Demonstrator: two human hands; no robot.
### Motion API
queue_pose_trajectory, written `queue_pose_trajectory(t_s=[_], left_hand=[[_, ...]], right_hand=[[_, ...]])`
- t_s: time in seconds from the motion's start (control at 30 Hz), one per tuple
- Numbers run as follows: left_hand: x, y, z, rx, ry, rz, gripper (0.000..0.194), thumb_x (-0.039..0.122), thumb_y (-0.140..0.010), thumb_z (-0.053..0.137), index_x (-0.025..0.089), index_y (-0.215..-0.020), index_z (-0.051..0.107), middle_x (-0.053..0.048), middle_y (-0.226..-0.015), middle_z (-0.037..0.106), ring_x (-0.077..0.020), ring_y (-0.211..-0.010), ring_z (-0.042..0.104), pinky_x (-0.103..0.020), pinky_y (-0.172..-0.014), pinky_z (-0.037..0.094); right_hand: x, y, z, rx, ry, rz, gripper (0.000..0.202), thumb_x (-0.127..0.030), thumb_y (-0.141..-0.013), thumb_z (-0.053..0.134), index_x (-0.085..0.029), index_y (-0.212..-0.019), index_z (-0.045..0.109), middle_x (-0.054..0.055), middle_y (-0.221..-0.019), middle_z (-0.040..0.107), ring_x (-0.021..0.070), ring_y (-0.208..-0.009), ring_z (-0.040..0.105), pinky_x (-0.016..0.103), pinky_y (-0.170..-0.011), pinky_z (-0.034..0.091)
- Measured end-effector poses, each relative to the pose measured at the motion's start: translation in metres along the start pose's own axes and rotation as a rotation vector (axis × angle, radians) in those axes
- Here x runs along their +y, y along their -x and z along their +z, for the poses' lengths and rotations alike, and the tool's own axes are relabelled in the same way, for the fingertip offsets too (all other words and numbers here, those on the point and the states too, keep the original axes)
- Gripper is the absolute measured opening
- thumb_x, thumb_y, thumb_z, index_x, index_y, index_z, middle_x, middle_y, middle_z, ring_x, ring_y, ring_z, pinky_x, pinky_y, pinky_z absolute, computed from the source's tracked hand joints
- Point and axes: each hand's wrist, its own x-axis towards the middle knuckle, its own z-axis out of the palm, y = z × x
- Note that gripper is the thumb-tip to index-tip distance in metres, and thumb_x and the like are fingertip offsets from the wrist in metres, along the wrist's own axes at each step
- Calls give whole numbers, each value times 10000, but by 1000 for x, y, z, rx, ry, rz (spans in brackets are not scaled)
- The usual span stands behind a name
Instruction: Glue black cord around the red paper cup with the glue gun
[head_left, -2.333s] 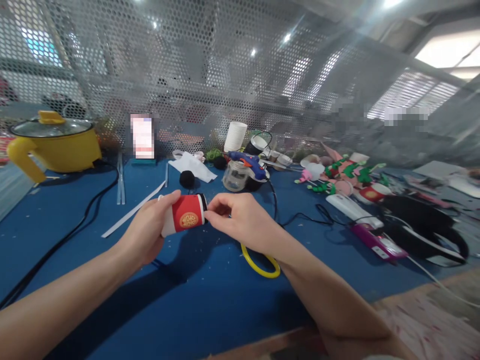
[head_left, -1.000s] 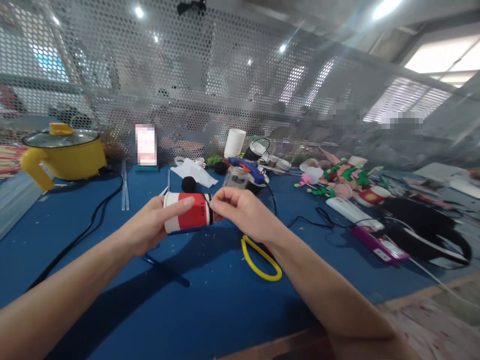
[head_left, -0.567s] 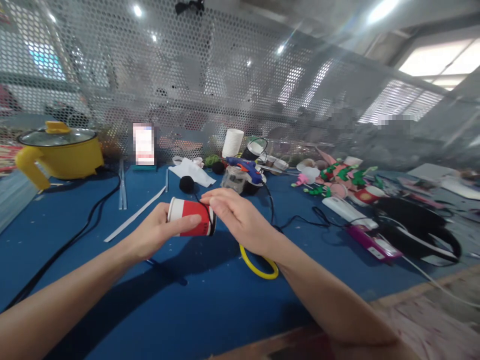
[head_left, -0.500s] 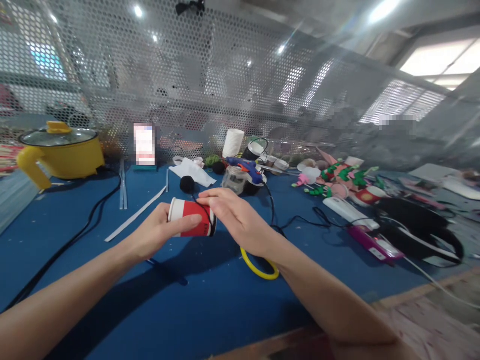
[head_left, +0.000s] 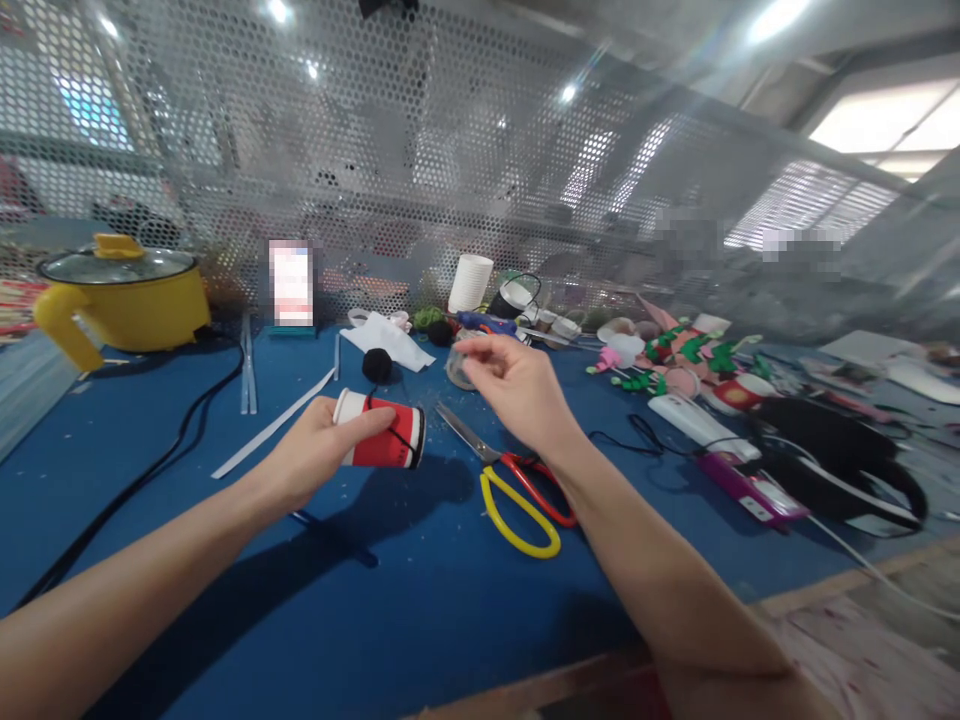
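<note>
My left hand [head_left: 311, 455] grips a red paper cup [head_left: 382, 442] with a white rim, held on its side just above the blue table [head_left: 420, 600]. A black thread lies across the cup and runs toward a black yarn ball [head_left: 377, 365] behind it. My right hand [head_left: 517, 385] is lifted off the cup, up and to the right, with its fingers loosely curled and nothing visible in them. Just below it lie scissors [head_left: 517, 495] with yellow and red handles, blades pointing at the cup. A blue glue gun [head_left: 486, 322] sits just beyond my right fingertips.
A yellow pot [head_left: 124, 300] stands far left, with a black cable [head_left: 172, 445] running from it. White strips [head_left: 270, 425] lie left of the cup. A white cup stack [head_left: 470, 283], red and green craft pieces [head_left: 694, 355] and a pink device [head_left: 746, 485] fill the back and right. A perforated metal screen [head_left: 420, 160] closes the far side.
My right hand has let go of the cup's end and risen toward the glue gun, uncovering the scissors. The left hand still holds the cup, now slightly lower and more tilted.
</note>
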Motion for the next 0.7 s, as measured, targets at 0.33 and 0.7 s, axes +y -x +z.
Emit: queue_pose_trajectory(t_s=[0.33,0.7], left_hand=[[-2,-1,-1,14,-151,39,200,309,-629,631,145,-522,590,26,-451,557,-72,-400,431,-173,-388,290],[-6,-6,-7,8,-192,48,213,344,-629,619,140,-570,593,4,-529,587,-108,-488,490,-209,-469,355]], right_hand=[[52,-64,-45,66,277,431,313,-394,-716,562,-149,-526,520,118,-585,589,295,-786,595,372,-663,463],[67,-62,-22,38,-187,481,154,-224,-774,537,-133,-657,497,-12,-479,544,67,-384,528,153,-359,449]])
